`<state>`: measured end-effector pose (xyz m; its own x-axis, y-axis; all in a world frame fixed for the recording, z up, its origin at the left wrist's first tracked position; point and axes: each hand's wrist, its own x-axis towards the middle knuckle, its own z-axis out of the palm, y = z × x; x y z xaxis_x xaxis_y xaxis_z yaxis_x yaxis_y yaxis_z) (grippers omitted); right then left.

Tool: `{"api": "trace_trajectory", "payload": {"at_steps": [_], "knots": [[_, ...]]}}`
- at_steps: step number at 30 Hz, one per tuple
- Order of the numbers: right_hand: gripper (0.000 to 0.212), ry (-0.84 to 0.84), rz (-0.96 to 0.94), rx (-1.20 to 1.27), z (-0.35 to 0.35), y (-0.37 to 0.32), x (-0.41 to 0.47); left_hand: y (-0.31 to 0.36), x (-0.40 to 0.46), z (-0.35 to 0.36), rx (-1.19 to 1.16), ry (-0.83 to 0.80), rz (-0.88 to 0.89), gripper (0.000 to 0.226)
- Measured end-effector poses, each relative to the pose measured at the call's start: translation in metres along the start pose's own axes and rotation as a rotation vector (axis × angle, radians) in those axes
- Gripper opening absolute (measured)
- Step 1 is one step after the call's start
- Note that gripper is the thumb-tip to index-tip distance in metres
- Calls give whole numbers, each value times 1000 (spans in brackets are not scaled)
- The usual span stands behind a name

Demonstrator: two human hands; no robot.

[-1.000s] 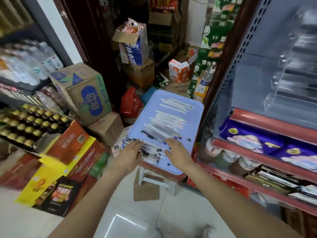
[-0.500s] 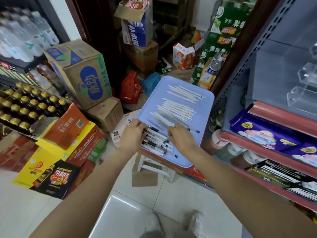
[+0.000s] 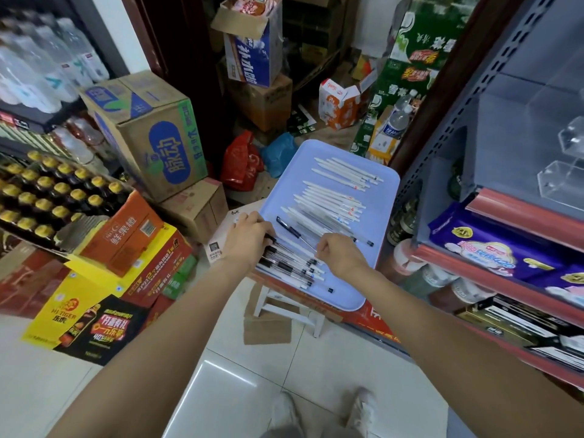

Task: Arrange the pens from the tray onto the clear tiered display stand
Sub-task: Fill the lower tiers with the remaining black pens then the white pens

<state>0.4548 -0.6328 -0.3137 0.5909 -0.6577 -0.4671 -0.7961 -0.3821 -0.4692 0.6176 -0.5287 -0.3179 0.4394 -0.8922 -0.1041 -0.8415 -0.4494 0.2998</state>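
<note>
A light blue tray [image 3: 380, 197] rests on a white stool and holds several pens. White pens [image 3: 346, 176] lie in rows at its far end and middle. Clear pens with black caps [image 3: 289, 265] lie bunched at its near end. My left hand [image 3: 249, 240] covers the left ends of that bunch with bent fingers. At the right ends of the same bunch my right hand [image 3: 341, 256] has its fingers curled in. One black pen [image 3: 292, 230] lies loose between my hands. The clear tiered display stand [image 3: 565, 181] sits on the grey shelf at the right, partly cut off.
A red-edged shelf unit [image 3: 505, 216] with purple packs [image 3: 480, 248] stands right of the tray. Cardboard boxes [image 3: 151, 134], bottled drinks [image 3: 47, 197] and a yellow drinks carton [image 3: 72, 314] crowd the left. The white stool [image 3: 284, 308] stands on pale floor tiles.
Both hands have closed in on the bunch of clear pens at the tray's near end, and my right fingers have curled. The view has tilted downward.
</note>
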Motion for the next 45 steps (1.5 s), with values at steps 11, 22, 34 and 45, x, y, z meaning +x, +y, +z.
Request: {"api": "trace_trajectory", "payload": {"at_steps": [11,22,34,45], "knots": [[11,153,-61,381,-26,-2,-22,8,-2,-29,-643,12,-3,5],[8,244,-212,562,-89,8,-73,110,8,-72,-1268,87,-135,10],[19,690,-349,727,-236,114,-148,309,29,-111,-460,145,534,47],[16,743,-478,959,-324,250,-194,473,40,-98,-157,129,643,23]]}}
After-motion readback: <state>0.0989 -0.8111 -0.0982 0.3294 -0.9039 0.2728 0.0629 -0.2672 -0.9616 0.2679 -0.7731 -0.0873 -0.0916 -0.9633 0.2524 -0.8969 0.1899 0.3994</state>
